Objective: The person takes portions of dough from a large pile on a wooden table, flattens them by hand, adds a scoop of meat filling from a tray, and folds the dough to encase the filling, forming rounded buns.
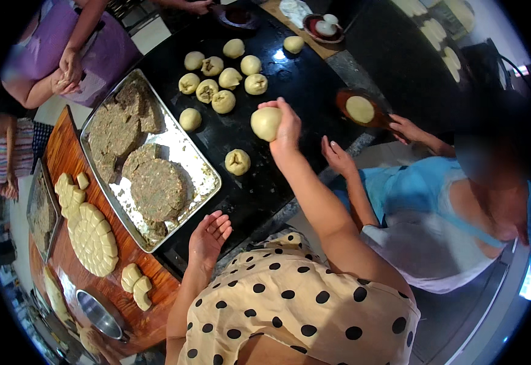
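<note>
My right hand (288,126) reaches over the black table and grips a smooth, pale dough ball (266,124) from its right side. Palm up near the table's front edge, my left hand (210,238) is open, fingers loosely curled, holding nothing. It is nearest to a metal tray (199,159) with large slabs of brownish, speckled filling (158,189). Beyond my hands lie several round dough balls (223,102), some with pleated tops showing dark filling. One pleated dough ball (237,162) sits apart, below and left of my right hand.
At left, a wooden table (157,292) bears cut dough pieces (93,239), a steel bowl (100,313) and another tray (42,210). A co-worker on the right holds a brown paddle (380,119) with a flat dough round (359,109). Another person's hands (67,72) are at upper left.
</note>
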Demonstrator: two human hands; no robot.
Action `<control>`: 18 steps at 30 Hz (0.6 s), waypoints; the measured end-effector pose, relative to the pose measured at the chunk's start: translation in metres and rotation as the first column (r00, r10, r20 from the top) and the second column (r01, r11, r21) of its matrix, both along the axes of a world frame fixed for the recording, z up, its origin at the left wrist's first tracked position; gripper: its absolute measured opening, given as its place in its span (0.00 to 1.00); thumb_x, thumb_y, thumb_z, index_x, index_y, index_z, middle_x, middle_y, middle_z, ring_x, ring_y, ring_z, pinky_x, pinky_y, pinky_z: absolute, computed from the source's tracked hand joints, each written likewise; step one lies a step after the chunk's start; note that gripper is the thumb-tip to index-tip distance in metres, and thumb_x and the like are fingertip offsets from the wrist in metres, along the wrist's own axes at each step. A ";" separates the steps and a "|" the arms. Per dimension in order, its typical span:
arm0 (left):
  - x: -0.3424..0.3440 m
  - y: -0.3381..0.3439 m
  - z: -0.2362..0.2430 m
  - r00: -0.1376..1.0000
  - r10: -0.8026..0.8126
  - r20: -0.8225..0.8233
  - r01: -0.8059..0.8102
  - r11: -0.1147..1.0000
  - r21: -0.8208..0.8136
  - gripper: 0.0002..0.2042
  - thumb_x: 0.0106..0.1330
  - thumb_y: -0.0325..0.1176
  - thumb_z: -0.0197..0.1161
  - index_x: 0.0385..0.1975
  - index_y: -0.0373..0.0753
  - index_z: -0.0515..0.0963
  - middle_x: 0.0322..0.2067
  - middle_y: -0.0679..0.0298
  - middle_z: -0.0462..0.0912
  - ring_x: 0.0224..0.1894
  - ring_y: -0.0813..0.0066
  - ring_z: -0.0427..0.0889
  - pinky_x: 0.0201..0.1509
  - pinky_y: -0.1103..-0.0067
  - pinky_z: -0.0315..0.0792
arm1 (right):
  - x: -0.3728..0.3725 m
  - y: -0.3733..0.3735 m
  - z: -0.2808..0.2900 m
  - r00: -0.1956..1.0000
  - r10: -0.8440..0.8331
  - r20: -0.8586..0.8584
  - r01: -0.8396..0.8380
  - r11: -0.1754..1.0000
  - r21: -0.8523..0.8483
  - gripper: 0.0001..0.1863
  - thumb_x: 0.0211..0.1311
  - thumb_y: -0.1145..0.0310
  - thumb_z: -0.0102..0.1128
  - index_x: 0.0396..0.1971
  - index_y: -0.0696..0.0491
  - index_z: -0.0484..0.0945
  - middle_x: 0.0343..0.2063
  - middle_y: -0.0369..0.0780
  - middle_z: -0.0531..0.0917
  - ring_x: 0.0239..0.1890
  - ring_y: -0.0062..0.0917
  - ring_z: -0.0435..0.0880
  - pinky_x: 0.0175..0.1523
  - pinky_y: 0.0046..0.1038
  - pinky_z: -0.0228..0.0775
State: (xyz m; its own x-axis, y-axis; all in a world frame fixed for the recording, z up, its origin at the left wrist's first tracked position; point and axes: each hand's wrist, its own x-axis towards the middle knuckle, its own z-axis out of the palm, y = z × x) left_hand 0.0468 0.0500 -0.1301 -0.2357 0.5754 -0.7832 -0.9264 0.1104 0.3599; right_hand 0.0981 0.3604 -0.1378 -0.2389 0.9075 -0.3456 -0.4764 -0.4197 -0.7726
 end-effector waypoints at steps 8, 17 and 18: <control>0.001 0.000 -0.002 0.997 0.064 -0.031 -0.066 0.995 -0.071 0.16 0.72 0.40 0.52 0.49 0.33 0.75 0.42 0.57 0.82 0.45 0.67 0.81 0.56 0.71 0.75 | -0.008 0.020 -0.015 0.906 -0.238 0.350 -0.021 0.801 0.598 0.16 0.73 0.64 0.49 0.31 0.58 0.80 0.33 0.40 0.85 0.38 0.24 0.82 0.48 0.28 0.72; 0.006 -0.017 -0.001 0.995 0.061 -0.074 -0.067 0.995 -0.074 0.16 0.73 0.40 0.51 0.49 0.33 0.75 0.42 0.58 0.83 0.45 0.68 0.82 0.56 0.71 0.75 | -0.015 0.025 -0.109 0.515 -0.476 0.713 -0.548 0.456 0.701 0.10 0.65 0.71 0.53 0.42 0.53 0.82 0.41 0.43 0.84 0.42 0.41 0.77 0.48 0.39 0.69; 0.002 -0.021 -0.005 0.990 0.086 -0.111 -0.092 0.994 -0.050 0.16 0.73 0.39 0.51 0.49 0.33 0.75 0.42 0.57 0.83 0.44 0.68 0.82 0.55 0.72 0.76 | -0.018 0.009 -0.103 0.619 -0.362 0.696 -0.470 0.539 0.699 0.12 0.64 0.74 0.52 0.43 0.54 0.82 0.42 0.44 0.84 0.44 0.42 0.79 0.53 0.38 0.70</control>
